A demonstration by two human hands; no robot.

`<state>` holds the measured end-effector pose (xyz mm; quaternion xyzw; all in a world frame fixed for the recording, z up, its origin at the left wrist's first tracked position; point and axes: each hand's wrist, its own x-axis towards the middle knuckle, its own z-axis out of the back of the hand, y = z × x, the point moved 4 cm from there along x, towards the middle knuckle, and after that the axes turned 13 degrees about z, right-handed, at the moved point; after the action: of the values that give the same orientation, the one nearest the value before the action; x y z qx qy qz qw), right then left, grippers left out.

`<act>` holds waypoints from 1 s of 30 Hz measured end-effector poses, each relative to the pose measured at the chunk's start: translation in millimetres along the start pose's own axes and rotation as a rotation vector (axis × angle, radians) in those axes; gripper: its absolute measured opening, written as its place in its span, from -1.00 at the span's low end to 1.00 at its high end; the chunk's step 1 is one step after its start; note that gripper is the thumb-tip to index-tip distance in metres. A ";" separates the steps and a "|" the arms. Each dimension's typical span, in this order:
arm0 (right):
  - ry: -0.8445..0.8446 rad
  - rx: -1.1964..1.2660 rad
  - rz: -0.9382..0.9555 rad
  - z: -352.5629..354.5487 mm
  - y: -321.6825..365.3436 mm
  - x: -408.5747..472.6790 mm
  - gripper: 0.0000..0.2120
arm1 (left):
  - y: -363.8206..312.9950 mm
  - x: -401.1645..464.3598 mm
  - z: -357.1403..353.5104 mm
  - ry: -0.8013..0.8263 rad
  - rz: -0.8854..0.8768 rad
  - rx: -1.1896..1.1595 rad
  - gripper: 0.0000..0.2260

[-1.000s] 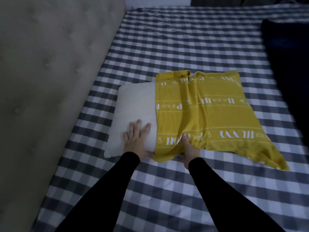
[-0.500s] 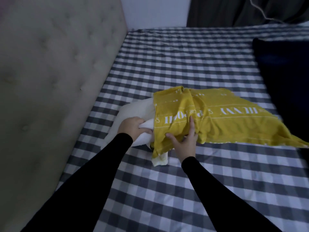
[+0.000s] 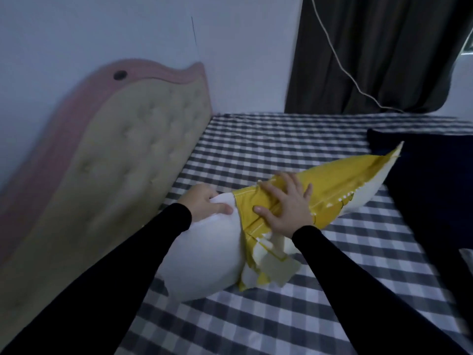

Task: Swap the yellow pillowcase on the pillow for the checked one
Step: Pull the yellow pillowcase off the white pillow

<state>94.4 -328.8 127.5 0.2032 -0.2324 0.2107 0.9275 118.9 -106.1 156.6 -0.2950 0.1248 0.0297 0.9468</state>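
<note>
Left hand (image 3: 204,202) grips pillow (image 3: 204,254) | right hand (image 3: 286,203) bunches yellow pillowcase (image 3: 330,183)

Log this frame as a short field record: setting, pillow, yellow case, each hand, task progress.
setting: bed with checked sheet, tufted headboard on the left, dark curtain behind
pillow: white pillow about half bared, the rest inside the case
yellow case: yellow pillowcase bunched at its open end, far corner raised
left hand: left hand grips the bare pillow end
right hand: right hand grips the bunched case
other: dark bedding at right
progress: case not yet off; no separate checked pillowcase identifiable
</note>
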 end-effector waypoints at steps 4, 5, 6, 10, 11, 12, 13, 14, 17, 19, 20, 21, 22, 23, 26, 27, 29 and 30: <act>0.522 -0.001 0.070 -33.3 11.8 1.0 -0.46 | 58.1 -16.2 -0.5 -0.015 0.177 0.113 -0.54; 0.554 0.003 0.069 -40.9 12.6 -1.6 -0.52 | 66.9 -25.7 -4.6 -0.043 0.213 0.107 -0.63; 0.553 0.019 0.048 -46.4 11.9 -4.9 -0.56 | 71.6 -34.3 -10.9 -0.086 0.215 0.150 -0.74; 0.413 0.106 -0.043 -53.8 -3.2 -20.5 -0.71 | 61.3 -61.7 -40.4 -0.317 0.091 0.239 -0.70; 0.369 0.116 -0.051 -53.8 -7.5 -22.9 -0.75 | 55.7 -65.5 -45.6 -0.311 0.042 0.217 -0.63; 0.328 0.132 -0.059 -53.6 -10.7 -24.6 -0.78 | 50.0 -67.4 -51.3 -0.264 -0.019 0.250 -0.52; 0.291 0.151 -0.067 -53.7 -12.8 -25.3 -0.81 | 45.6 -69.0 -57.3 -0.196 -0.075 0.335 -0.38; 0.262 0.169 -0.076 -54.3 -13.9 -25.7 -0.84 | 43.7 -70.7 -61.3 -0.141 -0.111 0.408 -0.27; 0.220 0.188 -0.082 -54.1 -10.6 -23.4 -0.89 | 49.7 -63.9 -55.8 -0.027 -0.102 0.370 -0.25; 0.162 0.179 -0.053 -51.7 -6.5 -21.5 -0.89 | 56.9 -53.1 -46.1 -0.003 -0.062 0.346 -0.30; 0.086 0.166 -0.008 -49.7 -3.1 -20.4 -0.89 | 59.4 -48.3 -40.8 -0.020 -0.039 0.367 -0.31; 0.001 0.159 0.056 -46.3 2.5 -19.3 -0.88 | 61.2 -43.8 -35.1 -0.067 -0.018 0.390 -0.30; -0.043 0.163 0.131 -43.7 9.9 -17.9 -0.82 | 62.8 -39.6 -30.6 -0.137 -0.007 0.414 -0.30; -0.001 0.171 0.206 -45.7 17.7 -16.1 -0.71 | 62.9 -37.7 -27.5 -0.212 -0.007 0.431 -0.32; 0.359 0.132 0.291 -66.3 34.7 -18.9 -0.24 | 60.2 -38.1 -30.3 -0.371 -0.021 0.454 -0.49; 0.411 0.111 0.273 -72.1 33.7 -19.0 -0.14 | 59.6 -39.5 -33.3 -0.400 -0.025 0.450 -0.55; 0.412 0.070 0.231 -78.7 25.7 -16.2 -0.04 | 63.6 -42.2 -39.6 -0.455 -0.057 0.445 -0.62; 0.410 0.036 0.225 -81.7 22.0 -14.4 -0.02 | 67.5 -43.2 -42.1 -0.464 -0.065 0.463 -0.56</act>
<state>100.4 -276.0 60.1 0.1457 -0.0568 0.3538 0.9221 59.1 -73.6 96.9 -0.0609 -0.1003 0.0366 0.9924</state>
